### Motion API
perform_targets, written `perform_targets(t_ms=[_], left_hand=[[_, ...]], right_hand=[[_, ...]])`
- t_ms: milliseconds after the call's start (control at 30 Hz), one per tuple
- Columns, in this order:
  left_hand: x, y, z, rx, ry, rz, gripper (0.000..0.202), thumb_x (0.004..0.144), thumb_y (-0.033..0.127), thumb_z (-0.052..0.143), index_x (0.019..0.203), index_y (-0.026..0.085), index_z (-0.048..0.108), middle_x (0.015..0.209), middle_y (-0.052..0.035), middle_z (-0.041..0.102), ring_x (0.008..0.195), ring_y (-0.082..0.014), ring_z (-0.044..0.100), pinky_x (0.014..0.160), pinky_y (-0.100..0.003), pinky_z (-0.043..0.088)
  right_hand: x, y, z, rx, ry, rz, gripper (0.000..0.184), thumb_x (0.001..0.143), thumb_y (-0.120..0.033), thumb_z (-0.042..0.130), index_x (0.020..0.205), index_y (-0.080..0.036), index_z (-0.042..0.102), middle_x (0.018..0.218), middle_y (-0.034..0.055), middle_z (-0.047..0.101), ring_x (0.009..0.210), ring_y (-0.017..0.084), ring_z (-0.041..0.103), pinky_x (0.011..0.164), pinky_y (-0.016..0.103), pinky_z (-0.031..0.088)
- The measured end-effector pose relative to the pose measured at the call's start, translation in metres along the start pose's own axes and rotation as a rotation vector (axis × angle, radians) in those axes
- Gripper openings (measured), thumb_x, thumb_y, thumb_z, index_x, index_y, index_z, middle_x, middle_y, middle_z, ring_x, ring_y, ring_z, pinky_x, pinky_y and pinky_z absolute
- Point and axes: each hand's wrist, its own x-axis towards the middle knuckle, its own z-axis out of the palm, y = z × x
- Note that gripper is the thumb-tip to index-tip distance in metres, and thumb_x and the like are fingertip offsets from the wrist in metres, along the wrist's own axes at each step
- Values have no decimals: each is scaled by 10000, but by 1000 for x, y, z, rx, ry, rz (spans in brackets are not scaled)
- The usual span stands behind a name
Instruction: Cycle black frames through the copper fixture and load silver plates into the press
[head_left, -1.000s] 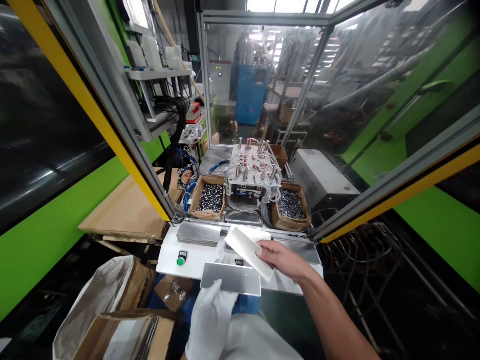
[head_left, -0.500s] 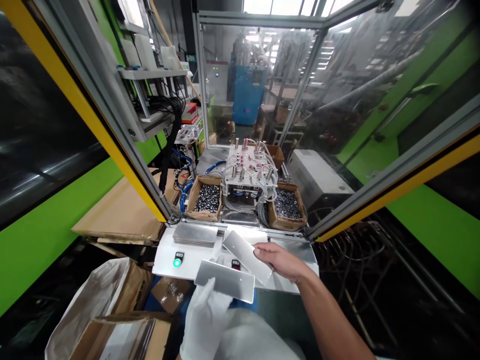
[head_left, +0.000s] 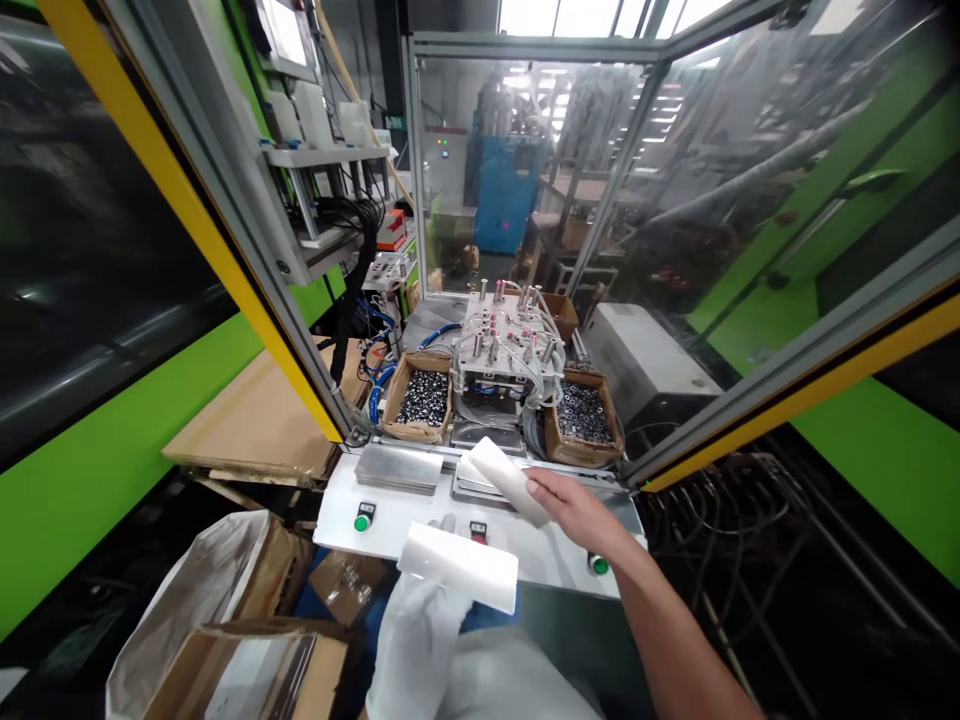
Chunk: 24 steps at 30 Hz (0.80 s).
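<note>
My left hand (head_left: 420, 640), in a white glove, grips a shiny rectangular metal plate (head_left: 459, 567) held flat just in front of the white machine table (head_left: 390, 515). My bare right hand (head_left: 574, 508) holds a second metal plate (head_left: 508, 480), tilted, over a low stack of plates (head_left: 471, 480) at the table's middle. A further stack of plates (head_left: 399, 467) lies at the table's left. Green buttons (head_left: 363, 521) and a red button (head_left: 478, 529) sit along the table's front.
Behind the table stands a fixture with pins and hoses (head_left: 510, 350), flanked by two cardboard boxes of small metal parts (head_left: 421, 397) (head_left: 583, 415). Yellow-edged guard frames (head_left: 225, 240) rise on both sides. A bag-lined carton (head_left: 225, 620) sits low left.
My right hand has carried its plate forward from the table's front to over the middle stack. The left hand's plate stays in about the same place.
</note>
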Motion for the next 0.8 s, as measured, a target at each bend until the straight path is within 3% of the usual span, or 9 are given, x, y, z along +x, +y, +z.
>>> perform_targets(t_ms=[67, 167, 233, 300, 367, 433, 533, 700, 800], left_hand=[[-1, -2, 0, 31, -44, -32, 380, 943, 346, 528, 1237, 170, 693, 1311, -174, 707, 1396, -311, 527, 1234, -515, 378], [-3, -6, 6, -194, 38, -102, 282, 876, 334, 636, 1116, 231, 741, 1292, -127, 728, 1380, -326, 543, 1235, -536, 373], [-3, -5, 11, -392, 55, -137, 281, 934, 331, 533, 1109, 266, 742, 1283, -86, 739, 1281, -294, 634, 1182, -521, 454], [-2, -1, 15, -568, -27, -181, 431, 998, 303, 334, 1196, 287, 717, 1301, -64, 731, 1200, -258, 688, 1096, -492, 547], [-1, 1, 18, -609, -64, -182, 495, 1002, 269, 270, 1252, 292, 697, 1317, -64, 722, 1179, -246, 698, 1038, -458, 597], [-2, -2, 20, -529, -25, -137, 430, 989, 271, 361, 1255, 299, 697, 1328, -75, 715, 1201, -253, 684, 1048, -448, 593], [-4, -16, 26, -415, 6, -86, 397, 1001, 312, 393, 1288, 293, 666, 1350, -113, 695, 1207, -247, 675, 1049, -478, 582], [6, -42, 49, -432, -18, -44, 427, 947, 413, 545, 1356, 304, 601, 1315, -121, 708, 1175, -267, 688, 1000, -513, 603], [12, -50, 58, -452, -27, -40, 481, 1009, 411, 322, 1447, 360, 514, 1346, -108, 700, 1196, -258, 689, 951, -450, 644]], right_hand=[[2, 4, 5, -239, 95, -75, 394, 1037, -327, 399, 1314, -210, 654, 1258, 114, 723, 1130, 270, 677, 965, 390, 522], [6, 19, 22, -525, 170, -179, 456, 990, -112, 351, 1346, -165, 631, 1338, 154, 681, 1250, 278, 627, 1074, 454, 482], [8, 32, 36, -644, 145, -228, 497, 964, -38, 332, 1355, -148, 619, 1367, 165, 660, 1283, 279, 606, 1112, 501, 455], [8, 44, 46, -694, 115, -251, 462, 983, -60, 364, 1360, -163, 610, 1402, 157, 636, 1306, 288, 589, 1115, 528, 456], [5, 50, 52, -691, 141, -266, 397, 1009, -130, 409, 1345, -170, 616, 1444, 154, 602, 1356, 310, 543, 1123, 550, 448], [0, 45, 53, -626, 223, -271, 365, 1026, -183, 408, 1315, -146, 627, 1456, 172, 584, 1403, 327, 486, 1138, 552, 430], [-16, 15, 53, -416, 274, -224, 368, 1050, -264, 380, 1293, -132, 623, 1369, 184, 638, 1326, 293, 558, 1102, 463, 468], [-41, -39, 56, -145, -121, -23, 327, 1016, -378, 512, 1310, -267, 600, 1187, 53, 743, 1058, 230, 708, 869, 308, 559], [-35, -29, 55, -135, -113, -43, 272, 1029, -326, 461, 1209, -252, 651, 1043, 37, 773, 928, 211, 732, 791, 281, 562]])
